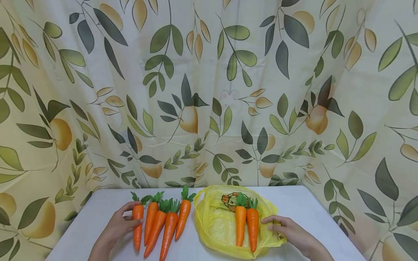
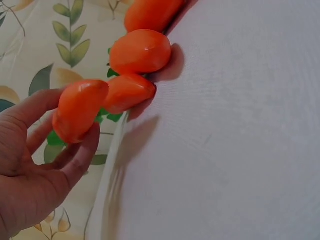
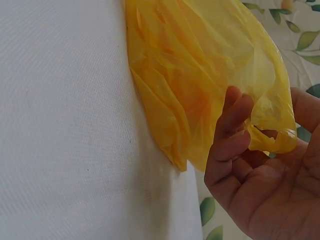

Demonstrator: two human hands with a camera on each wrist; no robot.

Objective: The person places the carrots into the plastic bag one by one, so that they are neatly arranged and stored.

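Observation:
My left hand grips the leftmost orange carrot, its thumb and fingers on either side; the left wrist view shows that carrot from its tip. Beside it lie several more carrots with green leafy tops. To their right a yellow plastic bag spreads with its mouth wide. Two carrots, a left one and a right one, lie side by side within its outline, tops away from me. At the bag's right edge, my right hand holds the plastic between thumb and curled fingers.
A white-covered table carries everything. Behind it hangs a curtain printed with leaves and fruit, close to the table's far edge. The carrots in the row nearly touch one another.

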